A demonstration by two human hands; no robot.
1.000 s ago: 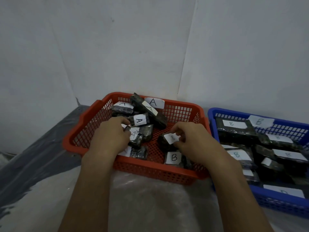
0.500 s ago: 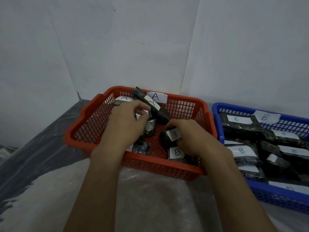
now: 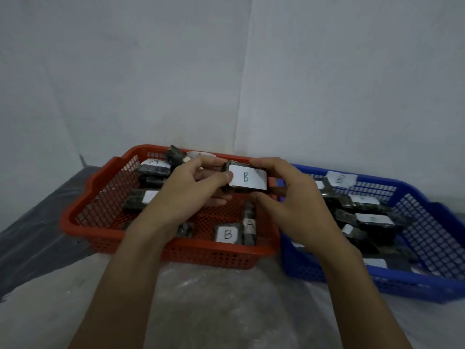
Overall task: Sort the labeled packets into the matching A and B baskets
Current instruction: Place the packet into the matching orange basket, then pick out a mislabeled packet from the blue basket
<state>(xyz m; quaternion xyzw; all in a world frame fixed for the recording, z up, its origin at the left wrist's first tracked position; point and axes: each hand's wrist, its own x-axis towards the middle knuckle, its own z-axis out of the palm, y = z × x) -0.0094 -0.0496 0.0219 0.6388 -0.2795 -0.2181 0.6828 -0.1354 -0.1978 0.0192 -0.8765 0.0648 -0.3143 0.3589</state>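
Observation:
A dark packet with a white label marked B point(image 3: 247, 179) is held up above the red basket point(image 3: 100, 195), gripped at its left end by my left hand point(image 3: 188, 192) and at its right end by my right hand point(image 3: 289, 197). Inside the red basket lie several dark packets: one labelled A point(image 3: 154, 166) at the back left, one labelled B point(image 3: 227, 233) at the front, and a narrow one marked A point(image 3: 249, 226) beside it. The blue basket point(image 3: 427, 222) to the right holds several packets, one labelled B point(image 3: 340, 179).
Both baskets stand against a white wall corner. A crinkled clear plastic sheet point(image 3: 214, 298) covers the surface in front of them, and dark grey sheeting point(image 3: 32, 235) lies to the left of the red basket.
Both hands came up out of the red basket and now hold one B packet between them. The view has shifted, and the label faces me.

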